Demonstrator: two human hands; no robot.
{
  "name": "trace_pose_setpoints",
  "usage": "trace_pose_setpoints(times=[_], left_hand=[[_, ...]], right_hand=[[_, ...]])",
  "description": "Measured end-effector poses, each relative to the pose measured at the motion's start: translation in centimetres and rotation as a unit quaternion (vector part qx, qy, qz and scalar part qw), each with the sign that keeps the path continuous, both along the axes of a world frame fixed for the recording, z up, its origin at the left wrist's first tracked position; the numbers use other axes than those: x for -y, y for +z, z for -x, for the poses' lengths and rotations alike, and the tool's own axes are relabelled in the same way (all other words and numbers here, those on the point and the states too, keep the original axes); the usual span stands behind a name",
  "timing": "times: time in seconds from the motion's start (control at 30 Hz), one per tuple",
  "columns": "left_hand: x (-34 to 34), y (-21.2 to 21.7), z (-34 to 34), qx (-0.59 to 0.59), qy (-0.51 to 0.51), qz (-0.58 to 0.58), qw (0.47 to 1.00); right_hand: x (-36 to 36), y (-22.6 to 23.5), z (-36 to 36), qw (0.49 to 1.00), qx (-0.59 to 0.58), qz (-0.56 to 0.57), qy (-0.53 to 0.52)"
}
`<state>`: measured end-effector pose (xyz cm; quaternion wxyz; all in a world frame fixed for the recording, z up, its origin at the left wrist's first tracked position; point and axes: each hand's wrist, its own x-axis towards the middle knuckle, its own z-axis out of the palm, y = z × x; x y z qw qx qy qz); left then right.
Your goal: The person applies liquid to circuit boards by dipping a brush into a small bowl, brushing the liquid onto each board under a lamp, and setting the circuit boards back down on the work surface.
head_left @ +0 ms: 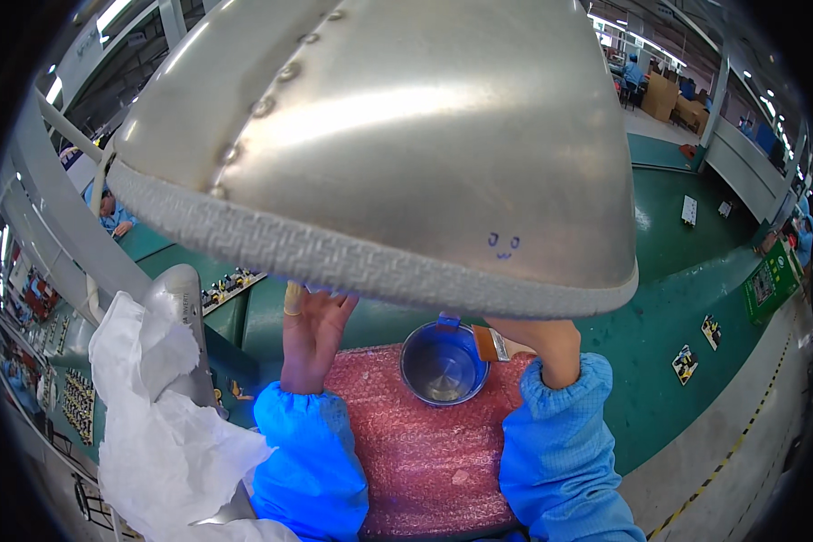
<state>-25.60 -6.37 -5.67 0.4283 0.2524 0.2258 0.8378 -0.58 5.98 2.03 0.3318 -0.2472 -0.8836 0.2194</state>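
A big metal lamp hood (443,154) with a grey padded rim hangs before me and covers the tips of both hands. My left hand (314,334) is raised at the rim's underside, palm showing, its visible fingers apart; a yellowish finger cot sits on one. Of my right hand (556,346) only the back and wrist show; the hood hides its fingers. Between the hands stands a metal cup (447,369) with a blue inside and a clip at its rim. A flat brush (492,345) with a pale handle lies beside it, close under my right wrist.
Pink bubble wrap (425,452) covers the work surface. White crumpled paper (154,425) hangs at the left. The green conveyor belt (659,361) carries several small circuit boards (685,364). A green box (772,282) stands at the right. Other people in blue sit farther off.
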Motion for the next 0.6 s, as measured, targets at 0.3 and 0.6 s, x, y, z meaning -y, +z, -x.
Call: trace_pose_setpoints(times=[0.3,0.6], left_hand=[[-0.9,-0.7,-0.2,0.019,-0.002,0.009,1.0],[-0.5,0.0,-1.2,0.037,-0.051,0.006,0.998]], right_hand=[[-0.1,0.4,-0.2,0.99,-0.074,0.087,0.08],[-2.3,-1.7,-2.3,0.996,-0.089,-0.008,0.024]])
